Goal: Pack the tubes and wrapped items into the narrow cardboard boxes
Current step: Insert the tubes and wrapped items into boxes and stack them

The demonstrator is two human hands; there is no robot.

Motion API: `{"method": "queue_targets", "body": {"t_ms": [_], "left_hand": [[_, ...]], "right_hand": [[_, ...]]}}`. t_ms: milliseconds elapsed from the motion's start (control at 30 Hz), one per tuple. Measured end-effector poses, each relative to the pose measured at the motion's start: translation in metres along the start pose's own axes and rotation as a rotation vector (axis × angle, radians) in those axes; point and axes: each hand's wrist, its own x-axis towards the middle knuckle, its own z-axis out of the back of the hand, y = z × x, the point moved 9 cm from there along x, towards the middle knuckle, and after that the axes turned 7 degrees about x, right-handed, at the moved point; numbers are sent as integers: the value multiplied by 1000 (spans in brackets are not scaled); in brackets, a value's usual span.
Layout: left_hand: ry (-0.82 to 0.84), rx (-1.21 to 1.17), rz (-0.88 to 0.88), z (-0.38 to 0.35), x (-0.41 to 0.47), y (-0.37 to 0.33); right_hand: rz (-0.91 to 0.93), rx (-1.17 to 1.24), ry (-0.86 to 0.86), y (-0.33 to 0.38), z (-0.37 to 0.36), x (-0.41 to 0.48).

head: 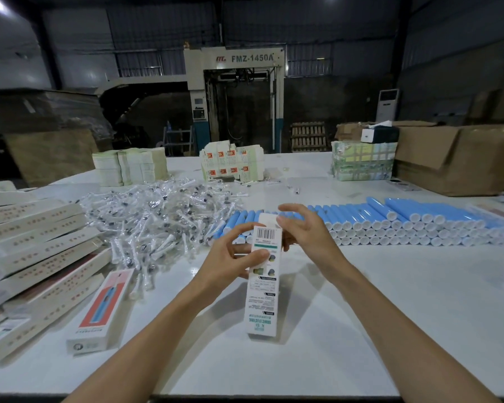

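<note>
One narrow white cardboard box (pixel 264 286) stood upright on the white table (pixel 361 315); your left hand (pixel 230 257) pinched it, fingers curled; right hand (pixel 306 234), fingers spread, at its top flap (pixel 266 220). Slack pinch could tip it.

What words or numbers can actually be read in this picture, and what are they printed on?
"FMZ-1450A": on the grey machine at the back.
The red logo beside it: blurred.
On the narrow box held upright: a barcode and upside-down print, too small to read.
On the stacked boxes at left: red print, blurred.
On the flat cartons at the far edge: unreadable.
</note>
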Motion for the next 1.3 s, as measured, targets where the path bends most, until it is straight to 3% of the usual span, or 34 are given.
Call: {"method": "queue_targets", "body": {"t_ms": [233, 367, 767, 1300], "left_hand": [[32, 34, -3, 0, -2, 1], [29, 52, 1, 1, -2, 3], [72, 40, -20, -4, 0, 0], [68, 91, -14, 0, 1, -2]], "right_hand": [[142, -119, 95, 12, -8, -2], [135, -180, 147, 10, -10, -2], [-244, 287, -64, -15, -1, -2], [-385, 528, 26, -27, -12, -4]]}}
